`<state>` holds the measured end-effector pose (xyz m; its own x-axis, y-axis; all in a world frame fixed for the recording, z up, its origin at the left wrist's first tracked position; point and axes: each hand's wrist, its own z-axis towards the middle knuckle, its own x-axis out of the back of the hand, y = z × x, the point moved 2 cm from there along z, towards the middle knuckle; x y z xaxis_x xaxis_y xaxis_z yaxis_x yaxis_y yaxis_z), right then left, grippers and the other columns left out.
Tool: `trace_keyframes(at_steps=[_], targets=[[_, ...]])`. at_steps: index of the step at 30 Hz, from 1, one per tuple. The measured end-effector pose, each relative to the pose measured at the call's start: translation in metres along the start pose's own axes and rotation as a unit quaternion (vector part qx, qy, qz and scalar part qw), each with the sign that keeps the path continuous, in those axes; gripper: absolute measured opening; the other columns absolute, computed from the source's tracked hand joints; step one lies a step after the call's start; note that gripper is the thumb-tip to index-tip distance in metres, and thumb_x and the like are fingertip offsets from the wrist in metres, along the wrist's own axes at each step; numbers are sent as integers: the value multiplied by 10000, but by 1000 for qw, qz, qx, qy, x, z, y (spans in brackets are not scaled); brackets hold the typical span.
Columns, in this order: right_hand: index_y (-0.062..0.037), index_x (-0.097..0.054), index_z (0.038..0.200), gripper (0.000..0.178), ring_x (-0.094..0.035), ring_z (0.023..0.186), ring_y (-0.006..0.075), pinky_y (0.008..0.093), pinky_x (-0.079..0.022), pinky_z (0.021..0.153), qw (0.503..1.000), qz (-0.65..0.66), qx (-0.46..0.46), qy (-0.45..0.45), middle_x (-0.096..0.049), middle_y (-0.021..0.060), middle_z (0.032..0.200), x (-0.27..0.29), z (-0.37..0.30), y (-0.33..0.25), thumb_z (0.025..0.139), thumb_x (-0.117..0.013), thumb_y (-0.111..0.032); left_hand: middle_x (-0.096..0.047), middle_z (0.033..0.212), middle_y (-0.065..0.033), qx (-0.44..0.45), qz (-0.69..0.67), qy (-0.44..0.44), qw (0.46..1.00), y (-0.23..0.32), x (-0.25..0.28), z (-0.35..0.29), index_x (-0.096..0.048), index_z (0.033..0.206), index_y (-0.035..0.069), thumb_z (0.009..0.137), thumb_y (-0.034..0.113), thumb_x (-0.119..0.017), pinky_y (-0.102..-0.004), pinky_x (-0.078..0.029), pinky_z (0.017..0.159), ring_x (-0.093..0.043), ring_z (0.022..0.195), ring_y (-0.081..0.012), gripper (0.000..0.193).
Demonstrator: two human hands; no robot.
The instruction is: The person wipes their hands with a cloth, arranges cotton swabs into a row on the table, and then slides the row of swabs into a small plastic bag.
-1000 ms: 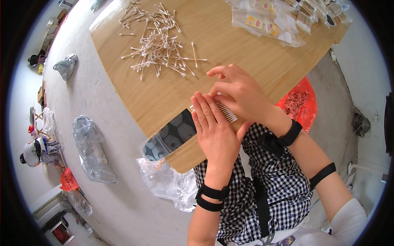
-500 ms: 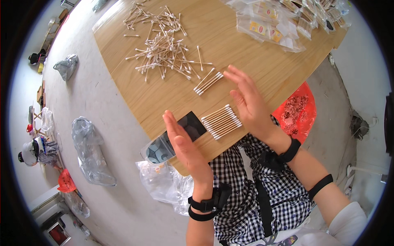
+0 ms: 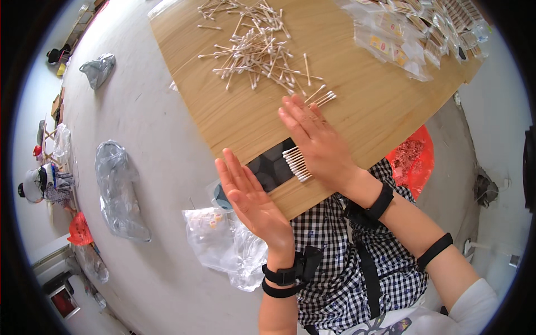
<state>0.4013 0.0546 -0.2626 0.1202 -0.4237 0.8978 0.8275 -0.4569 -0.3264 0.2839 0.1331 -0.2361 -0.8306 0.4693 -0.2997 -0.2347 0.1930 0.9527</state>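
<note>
My right hand (image 3: pixel 321 146) is open with its fingers extended, held over the right part of a neat row of cotton swabs (image 3: pixel 296 164). White tips show at the row's left side; the rest is hidden. Beside the row lies a flat dark sheet (image 3: pixel 272 166) with rounded shapes on it. My left hand (image 3: pixel 250 202) is open, palm turned up and inward, in front of the sheet's left end. A clear plastic edge with a blue-grey patch (image 3: pixel 221 196) shows behind it. Beyond my right fingertips lie a few separate cotton swabs (image 3: pixel 326 98), partly covered.
A loose heap of cotton swabs (image 3: pixel 254 58) spreads over the far part of the wooden table (image 3: pixel 223 120). Clear packets (image 3: pixel 391 42) crowd the far right. Plastic bags (image 3: pixel 223 245) hang by the near left edge, and a red bag (image 3: pixel 413 159) stands at the right.
My right hand has moved from beside the swab row to over it. My left hand has turned its palm upward. The table has shifted right in view.
</note>
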Motion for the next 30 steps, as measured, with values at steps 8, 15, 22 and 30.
trace_keyframes(at_steps=[8,15,22,30], targets=[[-33,-385,1473,584,-261,1487,285,455,-213,1218,993,115,36,-15,-335,127,1576,-23,21,-31,894,-448,6,-226,1611,-163,0,-32,-10,999,-15,-1,10,-175,1546,0,1065,499,-285,-374,-113,1234,-158,1513,-237,701],[38,-451,1403,488,-289,1473,291,447,-251,1207,995,84,55,-19,-370,170,1545,-20,21,-28,933,-467,-93,-176,1627,-159,12,-38,-9,999,-17,-7,1,-111,1562,25,1053,538,-270,-379,-84,1236,-120,1521,-236,739],[34,-467,1392,482,-307,1466,297,453,-246,1206,995,80,56,-7,-392,179,1529,-21,20,-31,932,-481,-108,-208,1615,-171,4,-50,-86,995,-10,-13,6,-86,1568,41,1037,590,-258,-395,-129,1229,-175,1508,-278,783],[-8,-436,1432,517,-286,1477,280,483,-198,1217,1000,-7,25,16,-377,139,1548,-23,25,-31,931,-510,-113,-239,1598,-195,33,-38,-59,997,-12,-12,3,-105,1564,48,1045,570,-265,-389,-151,1226,-212,1496,-270,753]])
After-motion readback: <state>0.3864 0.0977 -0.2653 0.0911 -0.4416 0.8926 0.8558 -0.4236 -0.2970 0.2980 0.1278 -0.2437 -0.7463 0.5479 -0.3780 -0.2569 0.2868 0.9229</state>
